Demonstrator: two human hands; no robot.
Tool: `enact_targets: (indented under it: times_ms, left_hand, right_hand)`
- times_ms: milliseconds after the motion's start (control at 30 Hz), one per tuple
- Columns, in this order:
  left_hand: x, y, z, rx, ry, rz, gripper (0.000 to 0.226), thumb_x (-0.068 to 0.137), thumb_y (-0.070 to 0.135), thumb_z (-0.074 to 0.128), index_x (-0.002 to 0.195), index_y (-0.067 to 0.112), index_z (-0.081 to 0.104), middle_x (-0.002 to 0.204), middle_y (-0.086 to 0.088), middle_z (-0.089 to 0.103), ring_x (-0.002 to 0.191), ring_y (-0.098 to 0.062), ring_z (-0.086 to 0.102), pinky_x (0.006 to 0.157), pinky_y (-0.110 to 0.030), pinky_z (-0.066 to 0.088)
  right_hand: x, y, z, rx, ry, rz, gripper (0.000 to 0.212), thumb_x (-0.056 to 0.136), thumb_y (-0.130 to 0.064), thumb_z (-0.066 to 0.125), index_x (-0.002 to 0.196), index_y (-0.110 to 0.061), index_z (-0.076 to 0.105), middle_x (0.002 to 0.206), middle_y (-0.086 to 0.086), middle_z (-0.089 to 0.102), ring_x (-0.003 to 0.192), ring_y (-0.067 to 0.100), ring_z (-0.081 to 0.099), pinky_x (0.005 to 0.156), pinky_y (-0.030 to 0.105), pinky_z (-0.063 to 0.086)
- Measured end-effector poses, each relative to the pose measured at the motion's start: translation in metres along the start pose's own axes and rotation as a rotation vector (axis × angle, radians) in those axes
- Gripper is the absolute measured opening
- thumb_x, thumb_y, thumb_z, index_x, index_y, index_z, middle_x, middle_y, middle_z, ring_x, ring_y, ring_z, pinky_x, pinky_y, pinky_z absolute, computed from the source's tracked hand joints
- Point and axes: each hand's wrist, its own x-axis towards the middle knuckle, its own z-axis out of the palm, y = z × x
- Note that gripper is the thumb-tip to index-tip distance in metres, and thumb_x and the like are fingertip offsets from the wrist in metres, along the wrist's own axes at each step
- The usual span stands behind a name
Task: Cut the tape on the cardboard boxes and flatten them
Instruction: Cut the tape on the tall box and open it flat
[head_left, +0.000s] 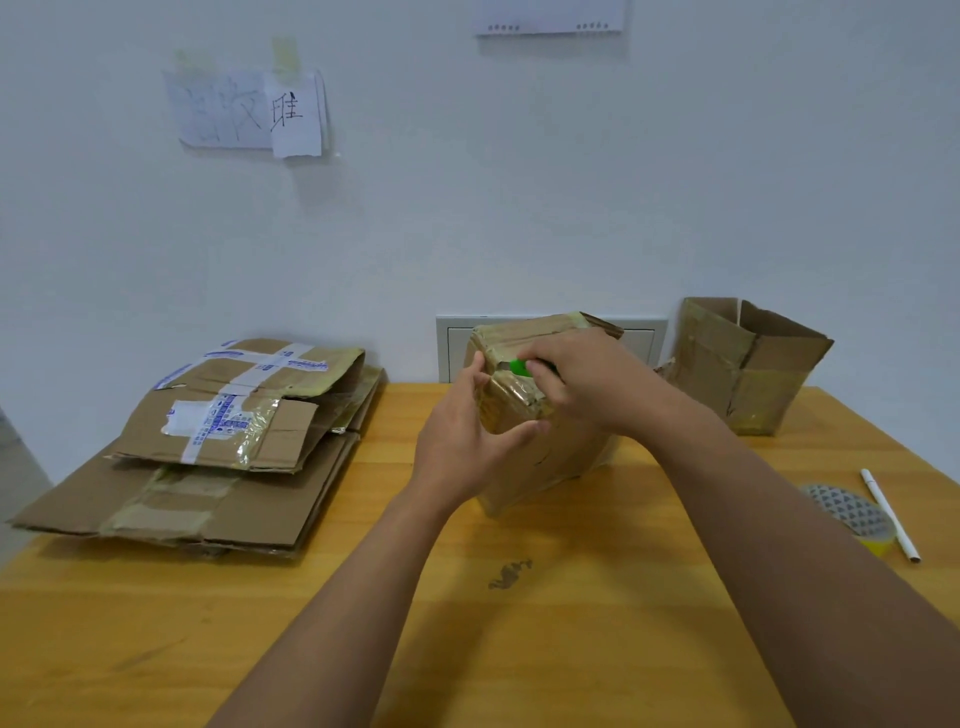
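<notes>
Wooden table (571, 649) bears flattened cardboard (208, 467), boxes (748, 364), tape roll (852, 512), pen (889, 514).

Left hand (462, 436) cupped; right hand (587, 379) fisted

The room is bright, with soft, even light. The white wall (519, 182) looks a little blue and has no hard shadows. The tabletop (519, 649) glows warm yellow, and soft shadows lie under the arms and beside the flat cardboard pile (218, 467). Shiny tape on that pile catches the light in small white spots. The picture is a bit soft all over, and the writing on the wall papers (249, 111) is fuzzy. The wide lens bends things near the edges, so the tabletop sides slant outward.
</notes>
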Motion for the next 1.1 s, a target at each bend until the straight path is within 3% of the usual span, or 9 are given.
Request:
enact_targets:
  times_ms: [267, 433, 500, 567, 633, 700, 833, 1000, 1100]
  left_hand:
    - [-0.002, 0.003, 0.001, -0.072, -0.005, -0.019, 0.090, 0.072, 0.055, 0.080, 0.141, 0.014, 0.040, 0.148, 0.010, 0.047, 0.126, -0.011, 0.052, 0.092, -0.039, 0.052]
    - [0.000, -0.003, -0.005, -0.057, -0.028, -0.012, 0.105, 0.057, 0.072, 0.069, 0.138, 0.013, 0.039, 0.151, 0.011, 0.042, 0.132, -0.010, 0.047, 0.095, -0.036, 0.051]
    - [0.000, -0.005, -0.003, -0.069, -0.018, 0.000, 0.111, 0.057, 0.075, 0.067, 0.143, 0.014, 0.036, 0.152, 0.010, 0.042, 0.133, -0.010, 0.046, 0.096, -0.038, 0.050]
    - [0.000, -0.007, 0.002, -0.103, -0.021, 0.057, 0.108, 0.063, 0.070, 0.071, 0.147, 0.014, 0.031, 0.151, 0.012, 0.039, 0.134, -0.006, 0.043, 0.099, -0.036, 0.049]
    - [-0.001, -0.006, 0.008, -0.089, -0.011, 0.182, 0.094, 0.073, 0.056, 0.077, 0.144, 0.013, 0.033, 0.153, 0.015, 0.033, 0.134, 0.002, 0.036, 0.101, -0.031, 0.047]
    - [0.000, -0.005, 0.014, 0.008, 0.042, 0.377, 0.067, 0.079, 0.044, 0.076, 0.127, 0.013, 0.042, 0.157, 0.004, 0.032, 0.136, -0.003, 0.037, 0.096, -0.026, 0.045]
    - [0.000, -0.012, 0.020, 0.293, 0.043, 0.702, 0.027, 0.091, 0.023, 0.063, 0.102, 0.015, 0.040, 0.155, -0.018, 0.033, 0.146, -0.029, 0.030, 0.117, -0.048, 0.030]
    - [-0.015, -0.038, 0.021, 0.593, -0.047, 0.739, 0.027, 0.085, 0.006, 0.061, 0.106, 0.020, 0.050, 0.159, -0.012, 0.030, 0.152, -0.026, 0.014, 0.122, -0.052, 0.009]
    - [-0.026, -0.048, 0.023, 0.616, -0.076, 0.717, 0.031, 0.081, 0.010, 0.054, 0.107, 0.026, 0.048, 0.155, -0.007, 0.038, 0.146, -0.027, 0.027, 0.115, -0.054, 0.017]
  right_hand:
    - [0.002, -0.007, -0.001, -0.079, -0.125, 0.030, 0.027, 0.097, -0.021, 0.044, 0.098, -0.013, 0.069, 0.087, 0.005, 0.070, 0.081, 0.023, 0.061, 0.072, 0.035, 0.047]
    - [-0.023, -0.008, -0.011, -0.056, -0.099, 0.000, 0.028, 0.097, -0.021, 0.044, 0.103, -0.014, 0.070, 0.086, 0.001, 0.069, 0.074, 0.014, 0.059, 0.070, 0.035, 0.049]
    - [-0.032, -0.003, -0.013, 0.082, 0.019, 0.057, 0.027, 0.098, -0.019, 0.046, 0.112, -0.013, 0.069, 0.076, -0.010, 0.062, 0.064, 0.000, 0.054, 0.058, 0.016, 0.042]
    - [-0.035, 0.000, -0.011, 0.227, 0.249, 0.127, 0.030, 0.100, -0.018, 0.046, 0.123, -0.012, 0.064, 0.073, -0.012, 0.058, 0.060, -0.001, 0.053, 0.053, 0.013, 0.035]
    - [-0.031, 0.004, -0.002, 0.305, 0.362, 0.202, 0.037, 0.102, -0.025, 0.043, 0.135, -0.012, 0.053, 0.104, 0.002, 0.067, 0.090, 0.008, 0.061, 0.069, 0.014, 0.035]
    - [-0.022, 0.008, 0.012, 0.379, 0.343, 0.282, 0.055, 0.099, -0.041, 0.047, 0.146, -0.013, 0.036, 0.136, 0.008, 0.053, 0.123, 0.022, 0.049, 0.096, 0.028, 0.039]
    - [-0.011, 0.012, 0.036, 0.434, 0.400, 0.382, 0.081, 0.081, -0.059, 0.065, 0.141, -0.020, 0.028, 0.119, 0.002, 0.053, 0.107, 0.021, 0.054, 0.087, 0.043, 0.053]
    - [-0.012, 0.013, 0.054, 0.270, 0.429, 0.396, 0.045, 0.091, -0.048, 0.059, 0.116, -0.013, 0.044, 0.099, 0.002, 0.051, 0.089, 0.019, 0.050, 0.067, 0.032, 0.042]
    - [-0.013, 0.012, 0.067, 0.094, 0.418, 0.356, 0.030, 0.102, -0.037, 0.038, 0.105, -0.010, 0.051, 0.092, 0.006, 0.054, 0.083, 0.024, 0.050, 0.061, 0.034, 0.035]
